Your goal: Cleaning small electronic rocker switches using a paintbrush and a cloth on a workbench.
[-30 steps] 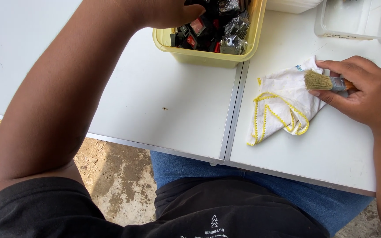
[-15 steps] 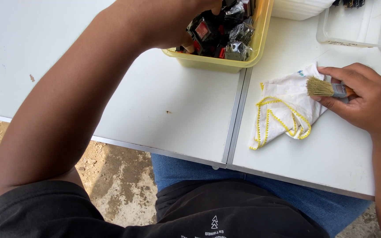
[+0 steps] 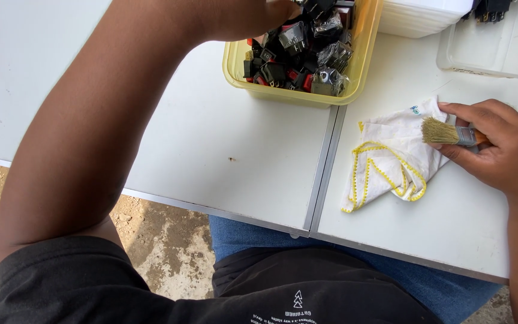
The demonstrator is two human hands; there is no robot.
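Since a moment ago the left hand (image 3: 253, 15) has pushed further into the yellow tub (image 3: 298, 93), its fingers down among the black and red rocker switches (image 3: 298, 51); whether it has caught one I cannot tell. The right hand (image 3: 499, 147) is curled tight around a small paintbrush (image 3: 448, 133), bristles resting over the white cloth with yellow stitching (image 3: 388, 159) on the white folding table (image 3: 211, 144)

Tub (image 3: 298, 90) behind-left of cloth (image 3: 391, 156); brush (image 3: 451, 133) seemingly on it — table (image 3: 211, 150) beneath.
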